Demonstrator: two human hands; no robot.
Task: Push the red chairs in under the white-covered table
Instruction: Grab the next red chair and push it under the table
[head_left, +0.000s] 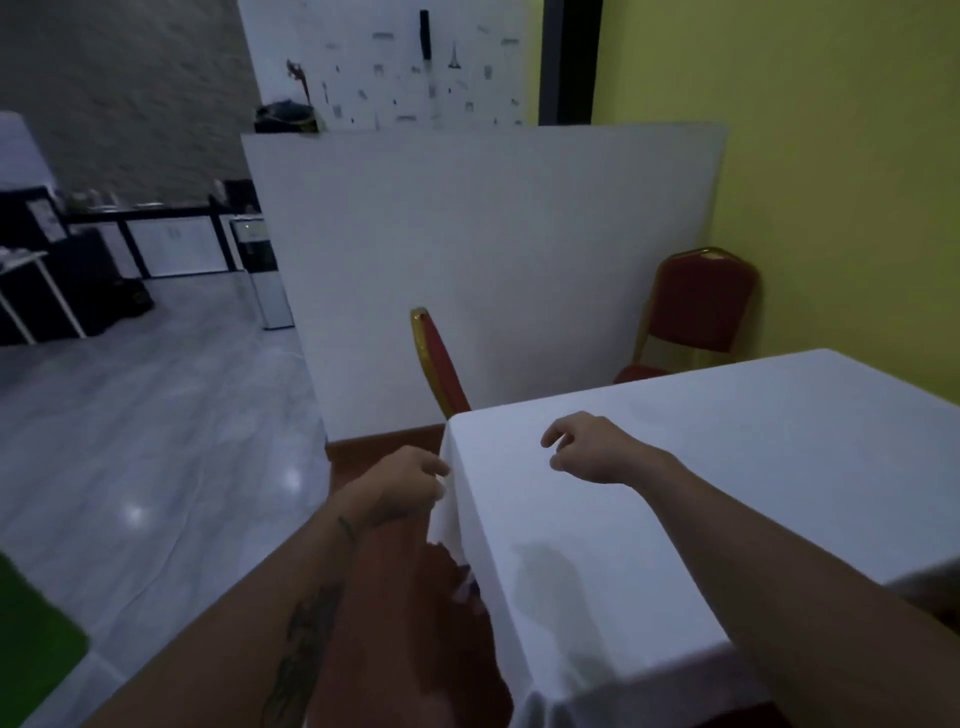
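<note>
The white-covered table (753, 467) fills the right side, with its near-left corner toward me. One red chair with a gold frame (439, 364) stands edge-on just beyond the table's far-left corner. A second red chair (701, 306) stands against the yellow wall behind the table, its seat partly hidden by the cloth. My left hand (405, 488) is at the hanging cloth on the table's left edge, fingertips touching it; whether it pinches the cloth is unclear. My right hand (587, 447) hovers over the tabletop near that corner, fingers loosely curled and holding nothing.
A white partition (467, 260) stands close behind the chairs. The yellow wall (831, 182) closes off the right. Glossy grey floor (156, 415) spreads to the left, with dark counters (78, 260) at the far side. Red-brown flooring (415, 597) shows beneath my left arm.
</note>
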